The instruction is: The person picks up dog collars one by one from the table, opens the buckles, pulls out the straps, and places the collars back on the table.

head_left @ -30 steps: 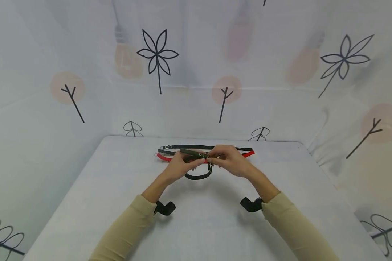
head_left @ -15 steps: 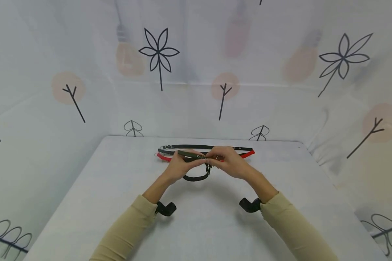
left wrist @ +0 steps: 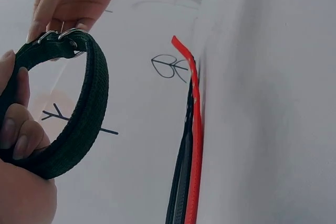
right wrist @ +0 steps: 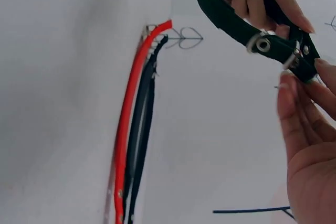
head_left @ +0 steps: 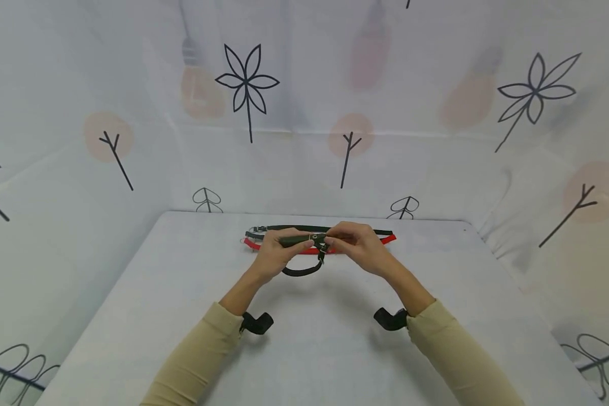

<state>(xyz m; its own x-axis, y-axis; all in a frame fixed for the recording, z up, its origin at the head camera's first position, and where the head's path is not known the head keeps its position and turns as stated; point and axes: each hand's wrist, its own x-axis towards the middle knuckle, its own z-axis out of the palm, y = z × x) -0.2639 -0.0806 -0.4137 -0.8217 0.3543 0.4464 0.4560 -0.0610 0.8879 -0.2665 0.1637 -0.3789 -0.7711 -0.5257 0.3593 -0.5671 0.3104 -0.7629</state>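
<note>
A dark green collar [left wrist: 97, 98] is bent into a loop and held up between both hands. My left hand [head_left: 276, 256] grips its band, with fingers inside the loop in the left wrist view. At the buckle end, the fingertips of my right hand [head_left: 360, 248] pinch the strap. The right wrist view shows a metal eyelet, a ring and the metal buckle [right wrist: 293, 59] close to those fingertips. In the head view, the black lower curve of the loop [head_left: 301, 273] hangs below the hands.
Behind the hands, a red collar [head_left: 251, 245] and black collars [head_left: 294, 228] lie stretched out side by side near the back edge of the white table [head_left: 314, 349]. A patterned white backdrop rises behind. A black wrist mount [head_left: 257, 323] sits on each forearm.
The collar has tilted in the hands, its band now lying more level. Its hanging loop has shifted slightly left, and the right fingertips have drawn back a little from the left thumb.
</note>
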